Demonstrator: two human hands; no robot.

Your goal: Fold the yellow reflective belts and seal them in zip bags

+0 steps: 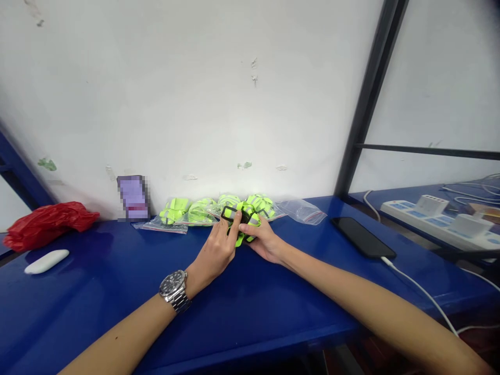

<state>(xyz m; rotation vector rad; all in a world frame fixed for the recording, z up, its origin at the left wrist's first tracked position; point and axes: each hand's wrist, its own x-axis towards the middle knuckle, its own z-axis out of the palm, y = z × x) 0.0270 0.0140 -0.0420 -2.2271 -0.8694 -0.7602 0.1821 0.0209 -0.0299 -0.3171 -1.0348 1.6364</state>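
Both hands are closed on a bundled neon-yellow reflective strap (pixel 253 220) with grey bands and a black rectangular buckle (pixel 226 213). My left hand (pixel 219 245) grips it from the left, with fingers along the buckle side. From the right, my right hand (pixel 267 240) holds the bundle with the thumb laid across it. The hands hide part of the strap. Just behind them, several similar neon-yellow bundles (pixel 174 209) lie in clear plastic bags along the wall. A flat clear bag (pixel 302 211) lies to the right of these.
The blue table (pixel 234 317) meets a white wall (pixel 211 104). At left are a red plastic bag (pixel 50 224), a white case (pixel 47 261) and an upright phone (pixel 134 197). At right, a black phone (pixel 363 238) has a white cable (pixel 424 294); a power strip (pixel 437 221) sits beyond a dark post (pixel 371 99).
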